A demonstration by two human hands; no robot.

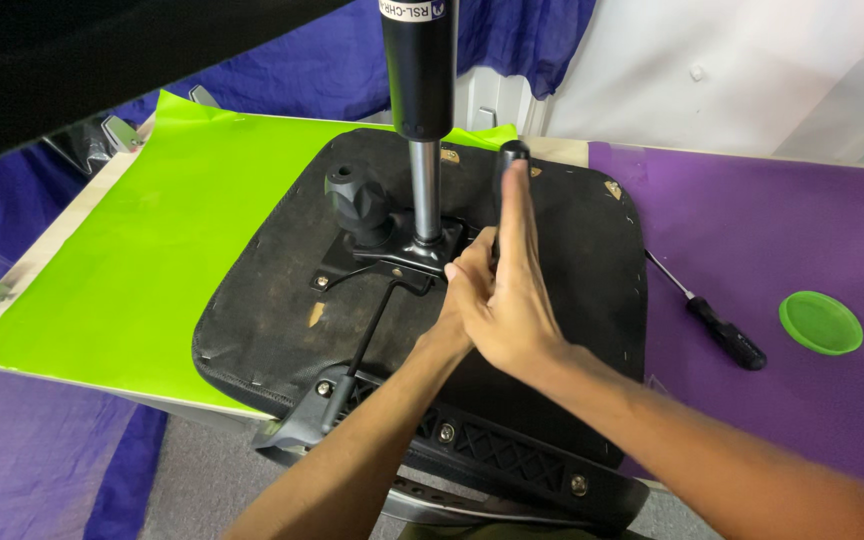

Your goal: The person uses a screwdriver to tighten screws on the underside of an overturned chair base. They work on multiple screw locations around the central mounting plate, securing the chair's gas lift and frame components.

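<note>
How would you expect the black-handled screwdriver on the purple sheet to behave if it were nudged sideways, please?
The screwdriver looks rigid, with a thin metal shaft and a thicker black handle, so it would probably not flex. Its rounded handle suggests it may roll a little on the flat purple sheet. It lies alone, apart from the green lid, so likely nothing would stop it.

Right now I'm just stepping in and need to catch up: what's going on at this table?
A person is working on an upturned office chair seat lying on a table covered in green and purple sheets. The right hand is held flat and open against a black lever beside the gas cylinder. The left hand sits mostly hidden behind it, at the metal mounting plate. A screwdriver and a green lid lie untouched to the right.
</note>
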